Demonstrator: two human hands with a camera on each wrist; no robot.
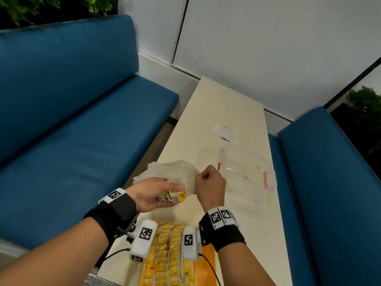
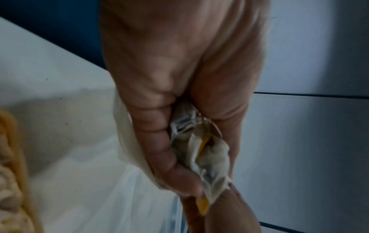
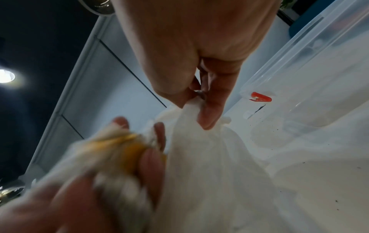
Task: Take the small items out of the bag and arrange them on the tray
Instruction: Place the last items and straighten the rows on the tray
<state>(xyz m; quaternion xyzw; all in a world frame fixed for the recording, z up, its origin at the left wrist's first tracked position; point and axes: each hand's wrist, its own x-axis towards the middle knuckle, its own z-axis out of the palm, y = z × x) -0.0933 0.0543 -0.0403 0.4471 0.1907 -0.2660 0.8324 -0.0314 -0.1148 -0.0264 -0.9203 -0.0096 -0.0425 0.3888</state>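
Note:
A thin white plastic bag [image 1: 173, 172] hangs crumpled above the cream table [image 1: 237, 112]. My left hand [image 1: 156, 193] grips a bundle of tea bags with yellow tags [image 1: 175, 197] together with a fold of the bag. In the left wrist view the tea bags [image 2: 201, 151] sit between curled fingers [image 2: 159, 141] and thumb. My right hand [image 1: 208, 182] pinches the bag's edge; the right wrist view shows thumb and forefinger closed on the white plastic bag [image 3: 191, 113]. An orange tray [image 1: 208, 263] lies at the near edge, lined with several rows of yellow-tagged tea bags [image 1: 165, 250].
A clear plastic box with red latches [image 1: 251, 172] lies just right of my hands. A white taped patch [image 1: 224, 133] marks the table farther back. Blue benches [image 1: 82, 120] flank the narrow table on both sides, with a white wall behind.

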